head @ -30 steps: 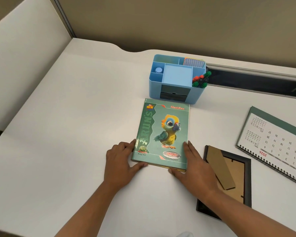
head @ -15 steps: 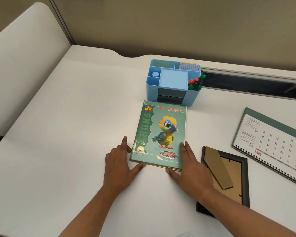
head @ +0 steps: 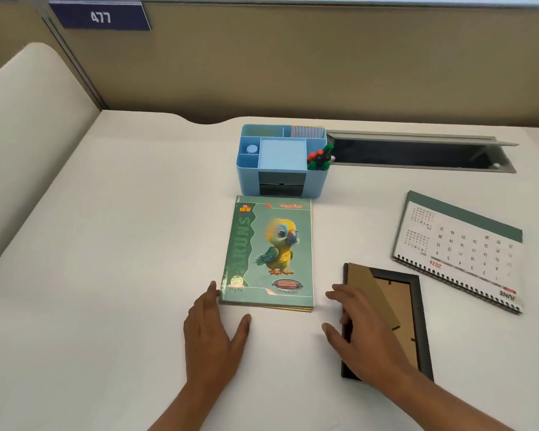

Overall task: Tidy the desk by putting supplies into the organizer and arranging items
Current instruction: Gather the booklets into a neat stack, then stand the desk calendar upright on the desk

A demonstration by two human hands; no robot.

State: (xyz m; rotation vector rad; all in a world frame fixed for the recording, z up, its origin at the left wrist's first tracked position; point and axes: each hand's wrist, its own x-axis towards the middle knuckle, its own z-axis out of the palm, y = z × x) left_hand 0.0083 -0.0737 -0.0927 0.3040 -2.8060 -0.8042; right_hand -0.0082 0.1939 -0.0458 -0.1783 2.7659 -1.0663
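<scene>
A stack of green notebooks with a parrot on the cover [head: 269, 253] lies on the white desk, right in front of the blue organizer [head: 282, 161]. The organizer holds a card deck, a small blue cap and red and green pieces [head: 320, 157] at its right side. My left hand [head: 213, 329] lies flat on the desk, its fingertips at the notebooks' near left corner. My right hand [head: 360, 332] is open with straight fingers, off the notebooks, over the left edge of a black picture frame [head: 399, 309] that lies face down.
A desk calendar [head: 461, 250] lies flat at the right. Behind the organizer a long cable slot [head: 417, 154] is sunk in the desk. A brown partition with a "477" sign stands behind, and a cream side panel at the left.
My right hand has left the notebooks' right edge and moved right onto the picture frame's edge. My left hand has slid back a little. The camera has tilted up.
</scene>
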